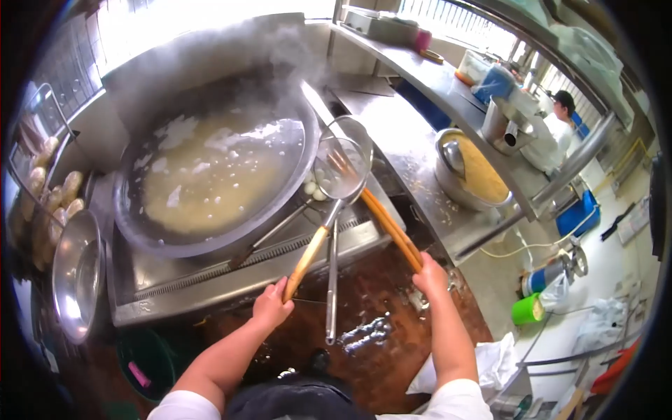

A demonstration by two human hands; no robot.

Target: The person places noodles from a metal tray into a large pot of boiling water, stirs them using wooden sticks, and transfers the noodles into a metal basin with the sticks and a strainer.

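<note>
My left hand [273, 305] is closed around the wooden handle of a round wire-mesh strainer [313, 255], held over the edge of the stove. My right hand [430, 278] grips a pair of long wooden chopsticks [392, 227]; their far ends reach the strainer's mesh. To the left, a huge wok [133, 227] holds steaming, cloudy liquid with white foam on top. Several small white balls [316, 190] sit beside its rim, partly hidden by the strainer. A steel utensil handle [332, 297] hangs down past the stove front between my hands.
A steel basin [78, 273] leans at the stove's left side. On the right counter stands a pot [479, 175] of yellowish contents with a ladle in it. A metal shelf [437, 73] overhangs that counter. Farther right is another person [556, 133]. The brown floor [371, 301] looks wet.
</note>
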